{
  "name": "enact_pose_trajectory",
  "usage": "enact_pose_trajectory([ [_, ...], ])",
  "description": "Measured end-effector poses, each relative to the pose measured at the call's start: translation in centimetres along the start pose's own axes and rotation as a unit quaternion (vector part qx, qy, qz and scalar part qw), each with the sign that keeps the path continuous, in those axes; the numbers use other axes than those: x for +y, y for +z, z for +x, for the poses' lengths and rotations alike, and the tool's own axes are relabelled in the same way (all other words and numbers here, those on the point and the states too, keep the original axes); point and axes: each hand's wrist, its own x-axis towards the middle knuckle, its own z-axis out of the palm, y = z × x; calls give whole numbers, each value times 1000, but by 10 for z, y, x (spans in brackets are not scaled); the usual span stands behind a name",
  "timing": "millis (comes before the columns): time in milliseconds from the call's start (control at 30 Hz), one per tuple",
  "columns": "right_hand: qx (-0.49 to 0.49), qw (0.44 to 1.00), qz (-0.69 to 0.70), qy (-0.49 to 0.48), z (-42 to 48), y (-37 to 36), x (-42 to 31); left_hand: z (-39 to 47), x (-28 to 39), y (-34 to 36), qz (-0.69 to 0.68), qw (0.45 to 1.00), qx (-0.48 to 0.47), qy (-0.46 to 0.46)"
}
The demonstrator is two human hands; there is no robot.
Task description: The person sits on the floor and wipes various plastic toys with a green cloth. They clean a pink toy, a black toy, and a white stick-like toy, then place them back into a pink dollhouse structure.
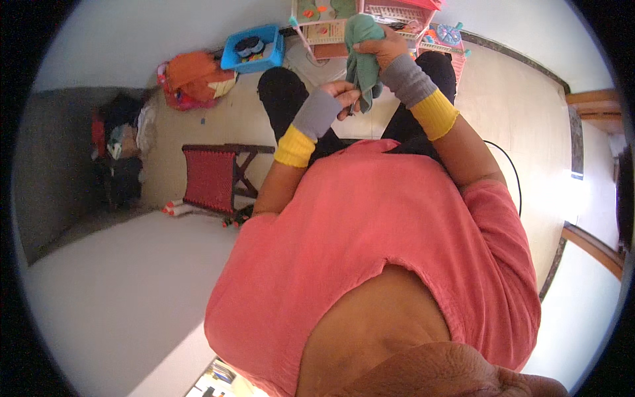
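Note:
A piece of folded green fabric (364, 59) is held up in front of me, above the gap between my knees. My right hand (389, 48) grips its upper part from the right, with the thumb across the cloth. At the lower left edge of the fabric, my left hand (344, 99) has its fingers closed on a small, thin metallic object (352, 106); its exact kind cannot be told. Part of the cloth lies against the left fingertips. Both wrists wear grey and yellow knitted bands.
Beyond my knees stand a pink-framed rack (335, 37) and a blue plastic basket (254, 64) with items. An orange cloth bundle (191, 77) lies left of them. A red woven folding stool (209, 178) is at my left. A black cable (513, 171) runs at my right.

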Motion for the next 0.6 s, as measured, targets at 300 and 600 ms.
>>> enact_pose_trajectory([
  [300,110,956,-172,211,73,-25,68,49,-39,-41,136,984,102,-59],
  [600,-220,849,-428,218,136,-60,172,191,-60,-82,382,908,84,149],
])
